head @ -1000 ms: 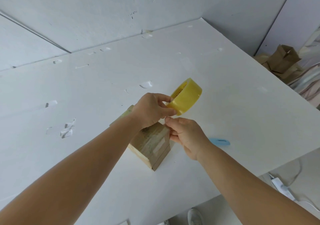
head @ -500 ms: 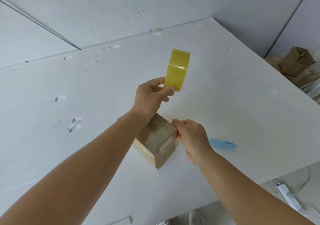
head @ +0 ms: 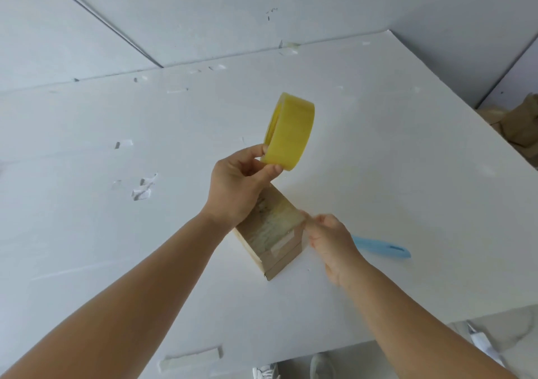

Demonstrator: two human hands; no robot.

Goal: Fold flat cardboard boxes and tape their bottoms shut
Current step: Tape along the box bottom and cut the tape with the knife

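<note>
A small brown cardboard box (head: 272, 233) stands on the white table (head: 378, 160), its upper face covered with shiny clear tape. My left hand (head: 237, 186) pinches a yellow tape roll (head: 289, 132) by its lower rim and holds it up above the box. My right hand (head: 329, 239) is blurred beside the box's right edge, fingertips pinching a clear strip of tape at the box corner. The strip between roll and box is barely visible.
A light blue cutter (head: 381, 247) lies on the table just right of my right hand. Scraps of tape (head: 142, 189) stick to the table at left, and one strip (head: 190, 361) near the front edge. Crumpled brown cardboard (head: 518, 128) sits beyond the table's right edge.
My left hand lifted the roll up and away from the box and then turned it slightly. My right hand dropped to the box's right edge.
</note>
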